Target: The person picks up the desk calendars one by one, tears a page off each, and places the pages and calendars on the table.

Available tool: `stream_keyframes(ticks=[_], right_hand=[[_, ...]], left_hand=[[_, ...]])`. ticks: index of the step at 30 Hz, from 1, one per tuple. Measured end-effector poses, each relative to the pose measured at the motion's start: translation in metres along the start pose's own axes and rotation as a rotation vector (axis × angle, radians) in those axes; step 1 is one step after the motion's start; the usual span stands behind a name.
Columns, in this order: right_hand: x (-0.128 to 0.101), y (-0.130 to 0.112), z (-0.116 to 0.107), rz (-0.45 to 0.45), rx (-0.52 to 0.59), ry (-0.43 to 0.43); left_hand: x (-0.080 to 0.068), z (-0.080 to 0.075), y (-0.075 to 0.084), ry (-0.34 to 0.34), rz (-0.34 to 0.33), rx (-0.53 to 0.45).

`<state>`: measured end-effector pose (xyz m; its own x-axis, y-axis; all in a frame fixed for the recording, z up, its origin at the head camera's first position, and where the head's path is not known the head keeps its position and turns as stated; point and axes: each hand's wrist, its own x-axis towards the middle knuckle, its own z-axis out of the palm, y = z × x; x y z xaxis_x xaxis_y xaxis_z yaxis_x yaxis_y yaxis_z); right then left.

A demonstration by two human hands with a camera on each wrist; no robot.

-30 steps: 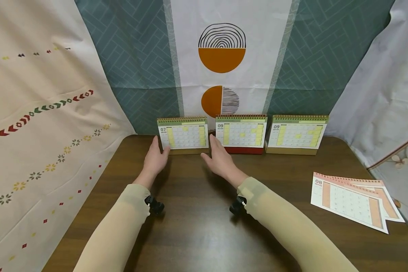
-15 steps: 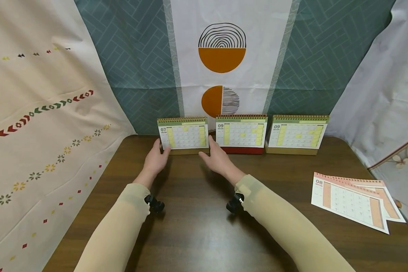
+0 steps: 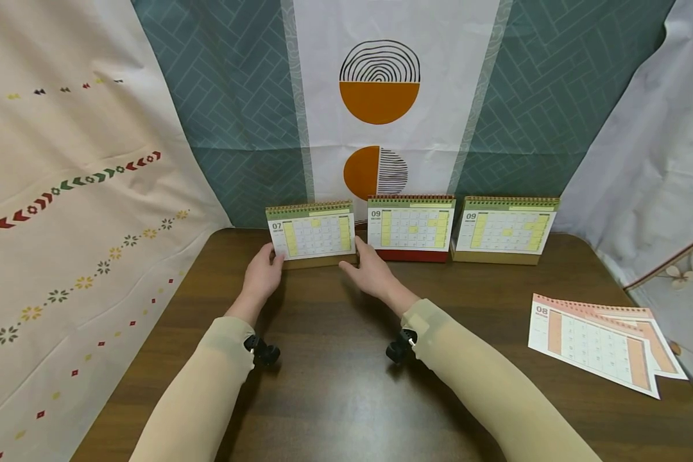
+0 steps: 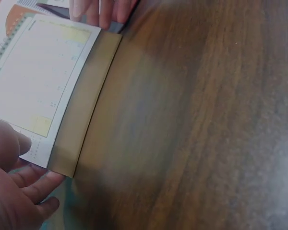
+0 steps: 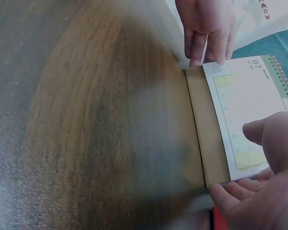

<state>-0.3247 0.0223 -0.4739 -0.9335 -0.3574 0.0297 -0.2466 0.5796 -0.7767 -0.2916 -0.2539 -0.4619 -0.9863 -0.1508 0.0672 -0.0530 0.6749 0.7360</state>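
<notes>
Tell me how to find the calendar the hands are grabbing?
Look along the back edge of the brown table, where three desk calendars stand. It is the leftmost calendar, between both hands. Only it shows 07 and sits tilted; the others show 09.

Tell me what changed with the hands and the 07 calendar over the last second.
Both hands closed in: the left hand and right hand now grip the ends of the green-topped 07 desk calendar, which has tilted and shifted slightly toward the person. The two 09 calendars and the flat orange 08 sheets stayed put.
</notes>
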Motion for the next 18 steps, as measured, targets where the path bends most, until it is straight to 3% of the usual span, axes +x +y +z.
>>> stream_keyframes(ticks=[6, 18], right_hand=[[-0.017, -0.017, -0.005, 0.020, 0.042, 0.013], [-0.029, -0.018, -0.007, 0.000, 0.032, 0.005]], left_hand=[[-0.006, -0.002, -0.003, 0.031, 0.010, -0.015], [-0.020, -0.005, -0.008, 0.058, 0.046, -0.056]])
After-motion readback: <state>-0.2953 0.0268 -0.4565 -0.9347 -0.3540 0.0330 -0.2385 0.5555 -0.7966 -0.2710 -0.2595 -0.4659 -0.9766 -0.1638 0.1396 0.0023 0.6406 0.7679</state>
